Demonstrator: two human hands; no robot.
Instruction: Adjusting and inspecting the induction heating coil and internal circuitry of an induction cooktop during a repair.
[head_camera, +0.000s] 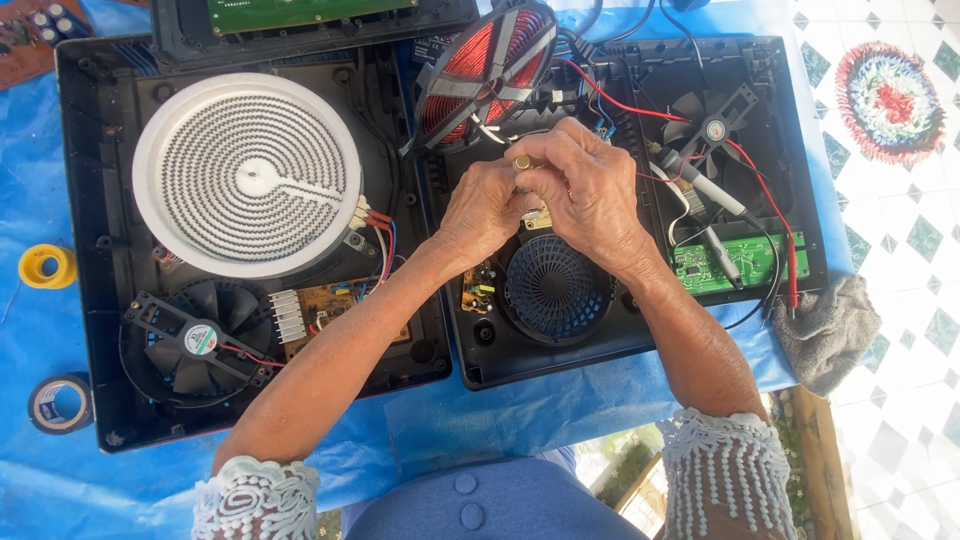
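One head-worn camera looks steeply down, close over the worktop (60, 480); the far edge is probably cropped.

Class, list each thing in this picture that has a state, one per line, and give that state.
Left cooker base: opened, round white heating element exposed.
Right cooker base: opened, fans and boards exposed.
Red coil: lifted, tilted up.
Left hand: closed on a small part.
Right hand: closed on the same part.
Yellow tape roll: lying flat.
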